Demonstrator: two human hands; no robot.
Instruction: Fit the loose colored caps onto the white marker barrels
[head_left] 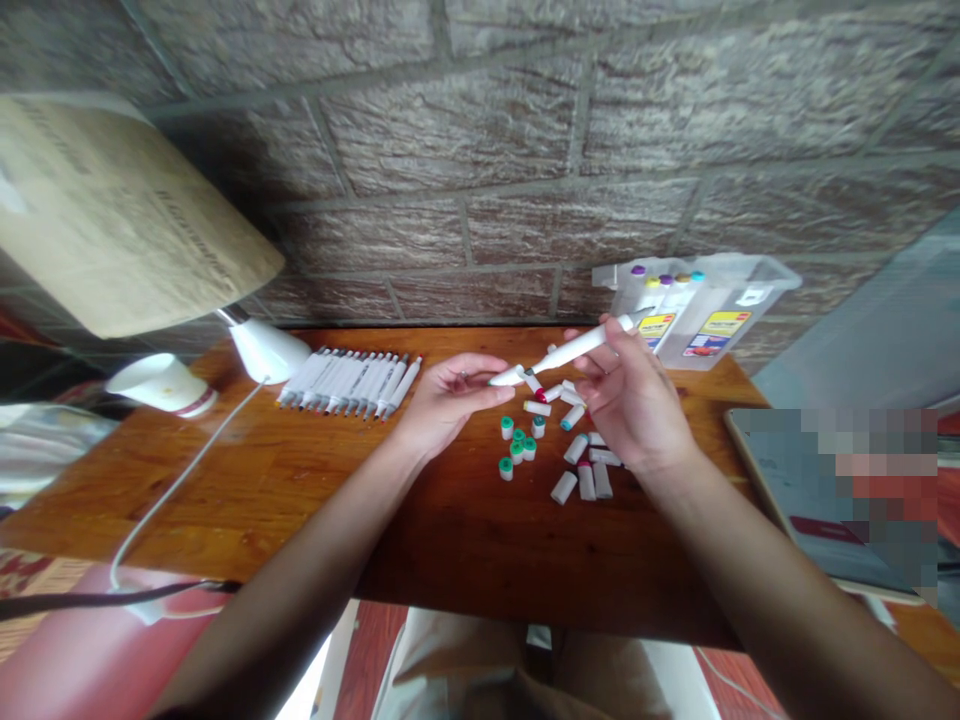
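Note:
Over the middle of the wooden table, my left hand (454, 398) pinches a white marker cap (508, 377) between thumb and fingers. My right hand (636, 395) holds a white marker (577, 347) at a slant, its dark tip pointing down at the cap's open end. Tip and cap are very close; whether they touch I cannot tell. Below my hands stand several green-topped caps (517, 450). More loose white caps (586, 480), some with pink, yellow or teal ends, lie scattered toward my right hand.
A row of capped markers (349, 382) lies left of my hands, near a white lamp base (266, 348) and paper cup (163, 384). A lamp cable (191, 465) crosses the table. A clear plastic box (705, 310) stands back right; a tablet (814, 500) lies at right.

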